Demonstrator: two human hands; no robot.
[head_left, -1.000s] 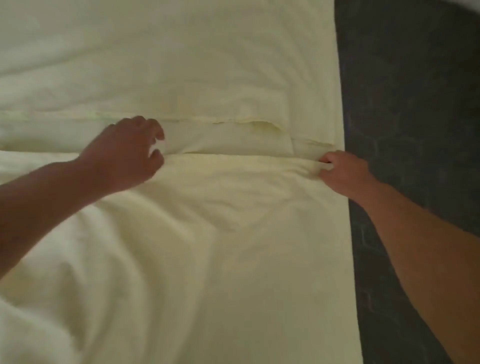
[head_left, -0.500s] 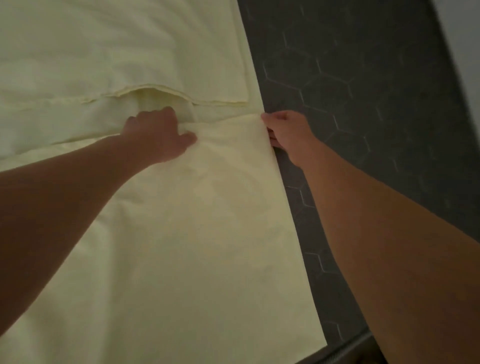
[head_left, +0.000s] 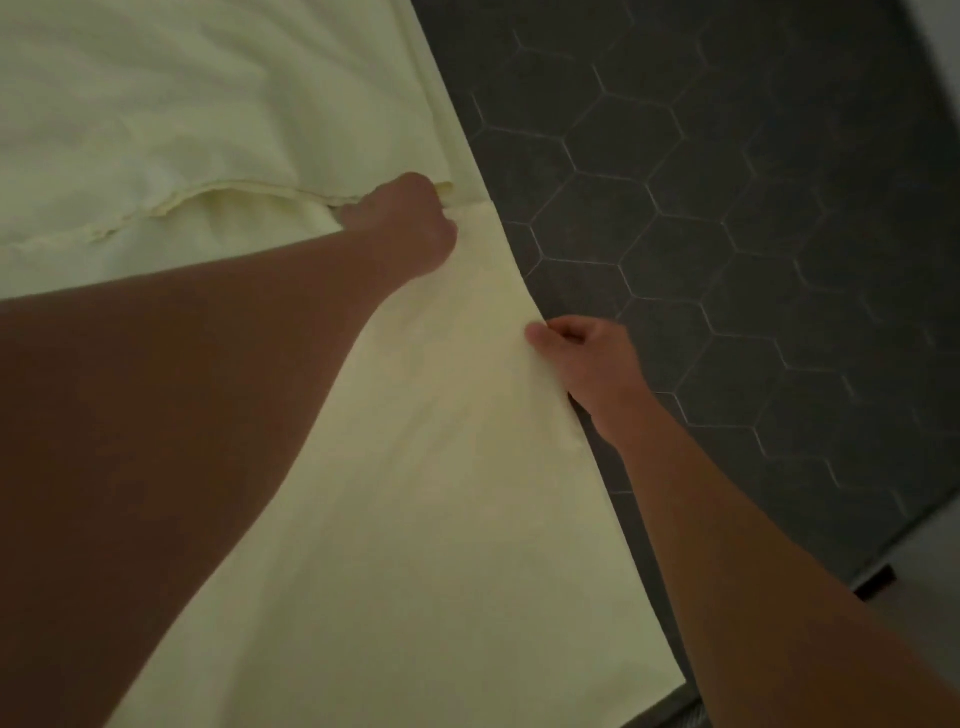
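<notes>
Floor (head_left: 727, 208): dark hexagon tiles, on the right. Sheet (head_left: 441, 493): pale yellow, spread to the left of the tiles, its folded layer's right edge running near to far. My left hand (head_left: 410, 223): far, clenched on that layer's far corner. My right hand (head_left: 582, 358): nearer on the same edge, thumb on top, pinching it; the cloth lies to its left. Likely next: a pull along that edge.

Head view steeply down, close above sheet (head_left: 441, 519)

Pale yellow sheet (head_left: 441, 519) spread flat; left hand (head_left: 402, 228) gripping its far corner. At side edge, right hand (head_left: 582, 358) pinching same sheet; dark hexagon-tiled floor (head_left: 753, 208) alongside.
</notes>
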